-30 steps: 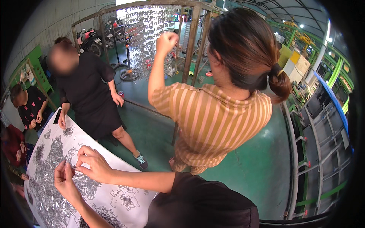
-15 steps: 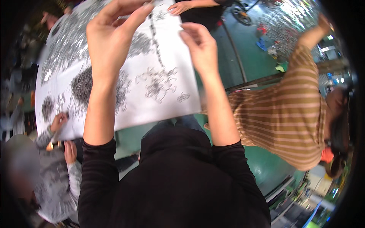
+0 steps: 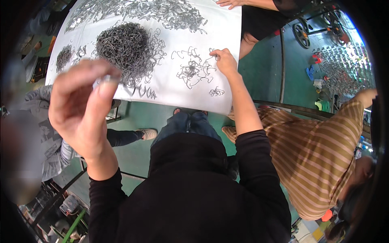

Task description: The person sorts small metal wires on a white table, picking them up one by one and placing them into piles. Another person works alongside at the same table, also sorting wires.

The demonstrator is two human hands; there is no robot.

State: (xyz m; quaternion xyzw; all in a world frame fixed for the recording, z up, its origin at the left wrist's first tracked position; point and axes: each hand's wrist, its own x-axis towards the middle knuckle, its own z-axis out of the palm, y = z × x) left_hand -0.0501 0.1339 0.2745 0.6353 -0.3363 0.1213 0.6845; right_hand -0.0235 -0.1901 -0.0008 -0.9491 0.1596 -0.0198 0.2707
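My raised left hand (image 3: 83, 109) is closed in a pinch, with a small shiny bit of metal between thumb and forefinger. A row of linked wire hooks (image 3: 142, 92) trails away from it toward the right. On the white tabletop (image 3: 170, 97), my right hand (image 3: 226, 61) has its thumb and forefinger together over a few dark wire pieces at the right side. Left of those fingers lies a loose scatter of bent wire hooks (image 3: 192, 71). A smaller cluster of hooks (image 3: 216, 92) sits near the table's front right corner.
A dense mound of wire hooks (image 3: 121, 42) stands left of centre, with flat metal pieces (image 3: 137, 10) spread behind it. Another person's hand (image 3: 231, 3) rests at the far edge. A person in a striped top (image 3: 312, 141) is close on my right, another person (image 3: 52, 137) on my left.
My left hand has come down, left and nearer, and the hook chain swings with it. My right hand has moved down onto the wire pieces. The view has tilted and shifted.
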